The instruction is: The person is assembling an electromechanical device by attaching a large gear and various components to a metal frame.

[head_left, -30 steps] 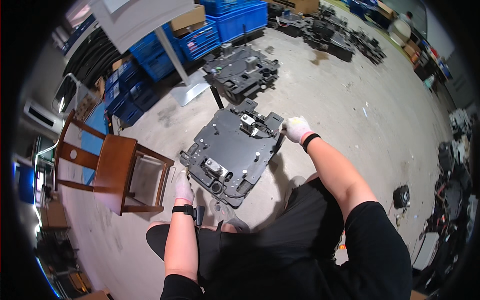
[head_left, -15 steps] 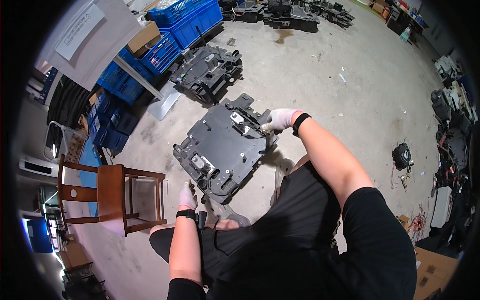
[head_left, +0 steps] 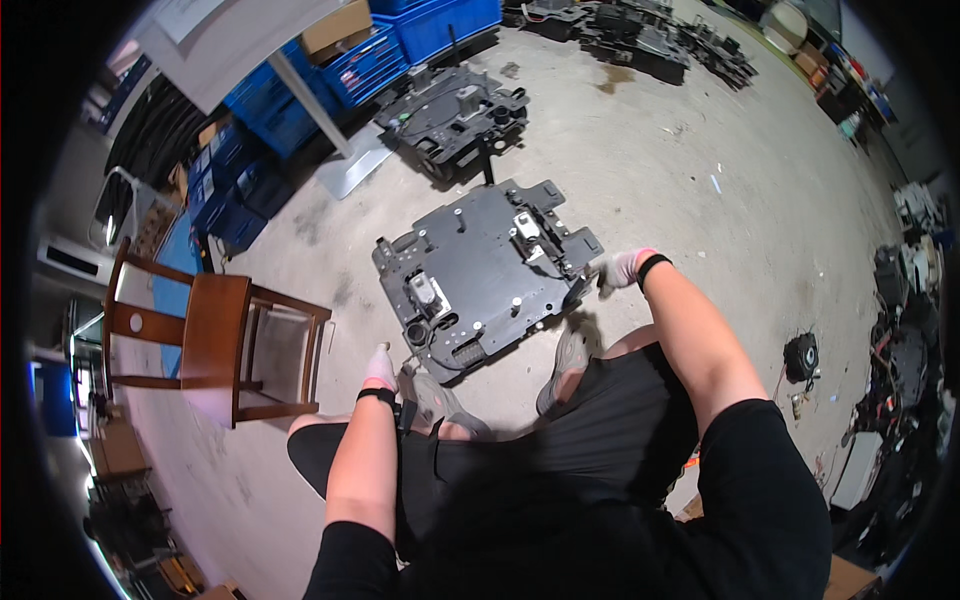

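- Wooden chair (head_left: 215,345) to the left on the concrete floor (head_left: 680,170), well apart from the work.
- Blue crates (head_left: 340,70) stacked at upper left; one cardboard box (head_left: 335,25) on top of them.
- Second dark assembly (head_left: 450,115) just beyond the near one, close to a white post (head_left: 310,110) on a flat base.
- More dark parts (head_left: 650,40) heaped at the far top; clutter and cables along the right rim (head_left: 900,330).
- Small round black item (head_left: 802,355) on the floor at right, away from both hands.
- Large black plate (head_left: 480,275), studded with fittings, lying tilted on the floor just in front of the knees and shoes (head_left: 565,365).
- Nothing between either hand and the plate.
- Right hand (head_left: 618,270), gloved, with a dark wristband: grip closed around the plate's right edge.
- Left hand (head_left: 380,368), gloved, also with a wristband: down at the plate's near left corner, fingers pointed at it; whether touching or clamped, cannot tell.
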Available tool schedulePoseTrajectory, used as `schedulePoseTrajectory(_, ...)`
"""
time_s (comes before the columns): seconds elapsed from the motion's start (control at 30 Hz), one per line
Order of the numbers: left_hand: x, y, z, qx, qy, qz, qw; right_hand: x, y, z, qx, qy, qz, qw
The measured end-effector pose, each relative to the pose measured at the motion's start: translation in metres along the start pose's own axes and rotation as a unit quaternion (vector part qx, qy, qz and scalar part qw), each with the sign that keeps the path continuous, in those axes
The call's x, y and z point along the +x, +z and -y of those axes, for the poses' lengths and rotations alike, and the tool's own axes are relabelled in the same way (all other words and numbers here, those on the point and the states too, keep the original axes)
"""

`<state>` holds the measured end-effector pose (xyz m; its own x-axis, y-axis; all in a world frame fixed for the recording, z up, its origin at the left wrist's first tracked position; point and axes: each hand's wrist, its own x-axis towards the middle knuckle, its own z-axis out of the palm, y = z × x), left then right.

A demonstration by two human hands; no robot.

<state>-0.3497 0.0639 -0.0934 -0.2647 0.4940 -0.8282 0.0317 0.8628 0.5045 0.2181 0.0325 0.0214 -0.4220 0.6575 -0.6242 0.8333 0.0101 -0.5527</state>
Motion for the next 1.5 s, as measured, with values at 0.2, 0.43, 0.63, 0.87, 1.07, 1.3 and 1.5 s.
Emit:
schedulePoseTrajectory(0.2,0.009,0.023,0.015,-0.013,-0.128,0.052,0.99,-0.008,0.021,0.033,0.057,0.105,-0.045,0.992)
schedulePoseTrajectory(0.43,-0.06,0.037,0.015,0.009,-0.152,0.152,0.977,0.004,0.047,0.032,0.033,0.115,-0.201,0.972)
schedulePoseTrajectory(0.63,-0.066,0.045,0.012,0.05,-0.129,0.148,0.979,0.011,0.05,0.027,0.045,0.142,-0.188,0.971)
schedulePoseTrajectory(0.87,-0.023,0.063,0.037,0.192,-0.093,0.029,0.977,0.021,0.055,0.013,-0.045,0.114,-0.194,0.973)
schedulePoseTrajectory(1.07,0.007,0.081,0.066,0.065,0.035,-0.104,0.992,0.017,0.05,0.033,0.086,0.152,-0.196,0.965)
schedulePoseTrajectory(1.3,0.049,0.028,0.023,0.149,0.126,-0.09,0.977,-0.01,0.02,0.09,-0.039,0.108,-0.168,0.979)
schedulePoseTrajectory(1.5,0.027,0.009,-0.039,0.39,0.412,-0.228,0.792,-0.023,0.014,0.12,0.116,0.135,-0.182,0.967)
